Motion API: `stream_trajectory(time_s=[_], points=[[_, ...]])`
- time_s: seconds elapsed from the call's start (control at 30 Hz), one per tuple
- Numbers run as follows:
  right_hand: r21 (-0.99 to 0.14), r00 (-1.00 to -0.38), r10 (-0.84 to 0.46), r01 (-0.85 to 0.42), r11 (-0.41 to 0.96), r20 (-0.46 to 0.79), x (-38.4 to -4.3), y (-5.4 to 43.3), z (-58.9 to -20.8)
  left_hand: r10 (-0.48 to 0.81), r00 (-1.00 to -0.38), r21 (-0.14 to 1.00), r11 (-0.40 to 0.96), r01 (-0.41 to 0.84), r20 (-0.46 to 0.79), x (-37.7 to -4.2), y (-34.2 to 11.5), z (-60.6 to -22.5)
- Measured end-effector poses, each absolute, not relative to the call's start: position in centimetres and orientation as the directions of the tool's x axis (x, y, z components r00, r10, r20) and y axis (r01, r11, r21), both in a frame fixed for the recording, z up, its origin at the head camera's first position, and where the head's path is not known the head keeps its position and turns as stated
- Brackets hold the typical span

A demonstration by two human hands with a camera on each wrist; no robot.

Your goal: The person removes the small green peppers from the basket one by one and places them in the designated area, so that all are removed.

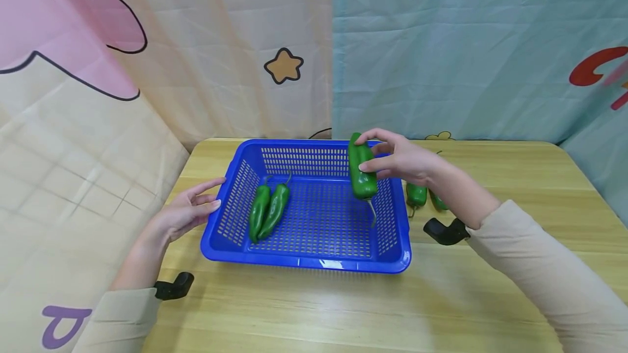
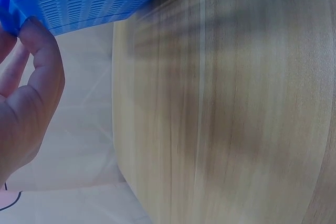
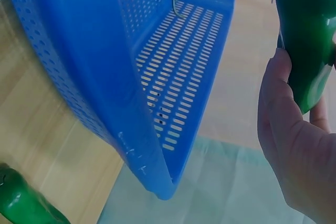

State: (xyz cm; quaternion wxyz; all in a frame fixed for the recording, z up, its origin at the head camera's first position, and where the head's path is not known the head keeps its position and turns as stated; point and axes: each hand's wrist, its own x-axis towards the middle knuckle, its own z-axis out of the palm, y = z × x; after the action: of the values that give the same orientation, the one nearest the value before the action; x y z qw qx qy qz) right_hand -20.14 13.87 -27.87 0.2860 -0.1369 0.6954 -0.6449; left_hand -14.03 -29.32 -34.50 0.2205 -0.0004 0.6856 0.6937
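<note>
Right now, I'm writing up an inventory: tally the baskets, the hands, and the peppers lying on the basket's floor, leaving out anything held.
Basket: 1
Hands: 2, the left hand and the right hand
Peppers on the basket's floor: 2
Total: 5

The basket (image 1: pixel 275 259) stands on the table (image 1: pixel 294 315), the curtain (image 1: pixel 314 102) behind at twelve o'clock. Inside, two peppers (image 1: pixel 258 212) lie side by side toward nine, where the left hand (image 1: pixel 188 210) touches the rim. The right hand (image 1: pixel 399 158) and its held pepper (image 1: pixel 364 181) are above two; other peppers (image 1: pixel 417 195) lie outside at three.
</note>
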Motion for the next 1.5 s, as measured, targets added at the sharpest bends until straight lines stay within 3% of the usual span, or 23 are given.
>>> stream_trajectory(time_s=[1.5], points=[[-0.973, -0.831, -0.513, 0.137, 0.183, -0.214, -18.3, 21.5, -29.7, 0.302, -0.904, 0.952, 0.047, -0.303, -0.302, -14.2, -29.5, -34.7]])
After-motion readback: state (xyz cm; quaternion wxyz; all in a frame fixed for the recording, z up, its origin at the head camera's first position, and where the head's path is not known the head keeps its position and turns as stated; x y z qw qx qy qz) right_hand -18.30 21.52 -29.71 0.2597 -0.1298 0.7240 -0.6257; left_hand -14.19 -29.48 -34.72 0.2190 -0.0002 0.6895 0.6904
